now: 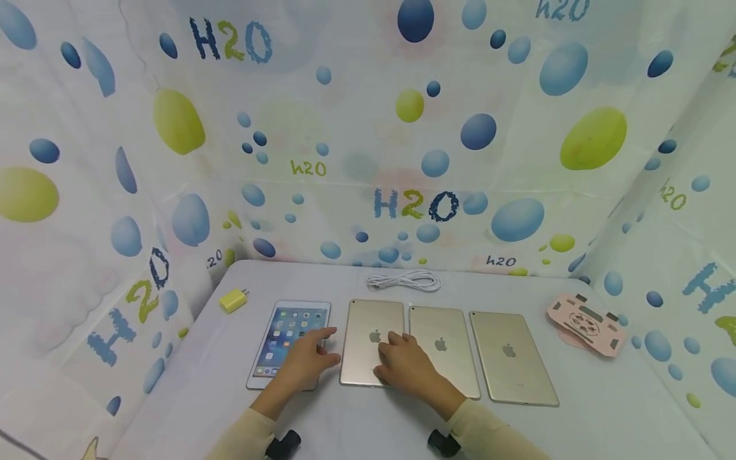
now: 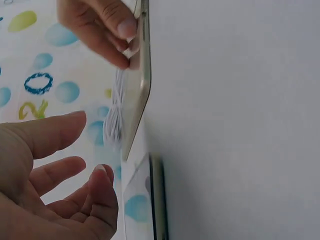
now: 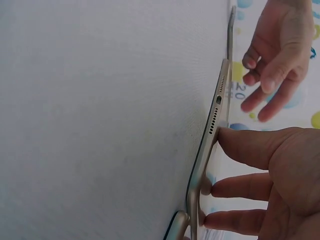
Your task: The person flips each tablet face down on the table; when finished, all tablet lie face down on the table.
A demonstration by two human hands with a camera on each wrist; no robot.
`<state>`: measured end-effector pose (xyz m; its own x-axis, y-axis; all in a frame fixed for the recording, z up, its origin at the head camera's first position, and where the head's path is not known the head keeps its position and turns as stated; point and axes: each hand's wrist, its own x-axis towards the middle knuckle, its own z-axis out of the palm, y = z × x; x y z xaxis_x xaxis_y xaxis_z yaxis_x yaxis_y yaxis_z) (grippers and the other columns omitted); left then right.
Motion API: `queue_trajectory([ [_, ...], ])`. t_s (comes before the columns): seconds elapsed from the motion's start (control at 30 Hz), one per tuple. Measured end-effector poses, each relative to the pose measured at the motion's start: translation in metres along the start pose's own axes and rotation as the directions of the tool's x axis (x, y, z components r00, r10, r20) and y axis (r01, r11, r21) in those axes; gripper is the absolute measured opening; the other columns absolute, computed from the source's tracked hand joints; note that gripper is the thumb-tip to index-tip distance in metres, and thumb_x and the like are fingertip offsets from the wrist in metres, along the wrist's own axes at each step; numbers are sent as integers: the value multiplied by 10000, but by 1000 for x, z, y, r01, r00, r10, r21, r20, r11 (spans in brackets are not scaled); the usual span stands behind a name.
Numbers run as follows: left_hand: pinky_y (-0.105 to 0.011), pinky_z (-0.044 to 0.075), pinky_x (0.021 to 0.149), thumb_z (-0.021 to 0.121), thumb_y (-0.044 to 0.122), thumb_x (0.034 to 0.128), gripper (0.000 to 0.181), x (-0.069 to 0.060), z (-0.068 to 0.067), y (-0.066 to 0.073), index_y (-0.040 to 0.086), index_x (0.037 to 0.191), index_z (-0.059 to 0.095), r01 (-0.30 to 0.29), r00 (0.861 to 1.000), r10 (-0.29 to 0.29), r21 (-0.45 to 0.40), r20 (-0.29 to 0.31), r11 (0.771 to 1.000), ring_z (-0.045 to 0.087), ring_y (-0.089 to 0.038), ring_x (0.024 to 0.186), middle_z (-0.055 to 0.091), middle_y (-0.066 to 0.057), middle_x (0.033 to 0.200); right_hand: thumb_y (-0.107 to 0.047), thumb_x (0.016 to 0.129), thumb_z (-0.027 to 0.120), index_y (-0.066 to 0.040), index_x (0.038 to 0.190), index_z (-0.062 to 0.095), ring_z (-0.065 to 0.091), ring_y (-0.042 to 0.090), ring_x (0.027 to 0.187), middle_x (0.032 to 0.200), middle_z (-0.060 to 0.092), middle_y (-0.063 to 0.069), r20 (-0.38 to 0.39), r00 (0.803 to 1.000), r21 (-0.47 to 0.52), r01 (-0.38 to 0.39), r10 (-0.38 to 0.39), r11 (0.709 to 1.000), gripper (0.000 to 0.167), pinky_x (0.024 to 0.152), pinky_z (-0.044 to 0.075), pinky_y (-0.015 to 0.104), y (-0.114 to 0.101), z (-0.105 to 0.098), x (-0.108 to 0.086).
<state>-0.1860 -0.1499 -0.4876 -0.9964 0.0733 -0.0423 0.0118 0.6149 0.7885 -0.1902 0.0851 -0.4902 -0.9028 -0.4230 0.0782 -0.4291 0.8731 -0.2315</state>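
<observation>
Cream sleeves [image 1: 489, 437] come in at the near edge, a black device [image 1: 444, 442] at each wrist. The left hand [image 1: 305, 363] hovers over the right side of the lit tablet [image 1: 275, 342], thumb and fingers spread apart and gripping nothing. The right hand [image 1: 409, 367] rests its thumb and fingertips on the gold back of the second tablet [image 1: 358, 348], without clamping it; the two hands are well apart. The lit tablet lies leftmost, screen up with app icons; the second is just right of it, then the third tablet [image 1: 460, 364] and fourth tablet [image 1: 514, 367], both back up, in one row on the white table [image 1: 190, 399]. Beyond the row's right end lies a pink piece [image 1: 586, 324], and past its left end a yellow plug [image 1: 232, 301]. Farther back, a coiled white cable [image 1: 404, 280] lies behind the second and third tablets, before a bubble-print curtain [image 1: 345, 115].
</observation>
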Motion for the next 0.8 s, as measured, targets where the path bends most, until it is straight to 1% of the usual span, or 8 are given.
queue_trajectory([
  [0.13,-316,527,688,758,185,902,584,-6,-25,-14,113,1449,569,31,998,-32,-16,-54,999,590,-190,918,624,-155,1351,-339,871,753,-69,1097,743,589,422,1152,991,609,53,-10,1000,-5,-7,7,1000,352,844,577,521,0,1,-1],
  [0.27,-509,536,945,702,238,948,637,-12,-57,-32,82,1519,466,80,990,-76,25,-116,996,587,-378,1177,556,-232,1421,-339,900,732,-65,1194,727,559,464,1241,1168,663,128,-32,999,13,29,-29,999,403,953,534,578,-6,-1,3],
  [0.37,-634,433,1062,657,251,972,662,-17,-76,-43,57,1550,398,151,979,-147,22,-142,988,458,-478,1356,470,-284,1490,-351,949,683,-71,1328,660,487,473,1349,1388,602,190,-24,998,144,55,-52,988,472,1066,446,618,-14,-5,11],
  [0.43,-652,417,1067,639,260,982,660,-19,-83,-48,46,1551,384,192,972,-189,12,-137,981,424,-497,1379,435,-297,1513,-368,984,635,-84,1412,595,449,429,1405,1482,539,179,-1,999,312,50,-52,949,515,1119,399,601,-21,-7,17],
  [0.5,-646,440,1045,630,270,986,649,-20,-86,-51,43,1545,391,215,969,-213,4,-125,977,439,-497,1362,432,-303,1512,-416,1013,584,-111,1479,528,443,380,1424,1529,500,137,37,998,495,20,-44,868,560,1138,384,579,-29,-8,24],
  [0.6,-630,464,1015,633,287,987,636,-20,-87,-53,29,1526,416,219,970,-217,4,-110,976,474,-497,1323,445,-322,1489,-476,1034,529,-151,1535,454,489,351,1395,1563,462,100,130,991,744,-79,-28,663,602,1123,414,558,-43,-6,35],
  [0.73,-632,466,1008,637,291,984,632,-19,-86,-56,18,1514,429,233,968,-229,23,-105,972,484,-501,1309,452,-339,1468,-494,1034,527,-164,1548,429,530,387,1344,1571,442,121,260,965,892,-247,18,378,619,1046,492,549,-60,2,45],
  [0.8,-634,465,1009,636,294,984,637,-19,-86,-57,16,1516,426,241,966,-237,28,-102,970,483,-501,1311,449,-341,1469,-477,1040,524,-136,1552,415,505,410,1362,1573,435,142,286,958,920,-281,23,274,625,1044,496,542,-66,5,48],
])
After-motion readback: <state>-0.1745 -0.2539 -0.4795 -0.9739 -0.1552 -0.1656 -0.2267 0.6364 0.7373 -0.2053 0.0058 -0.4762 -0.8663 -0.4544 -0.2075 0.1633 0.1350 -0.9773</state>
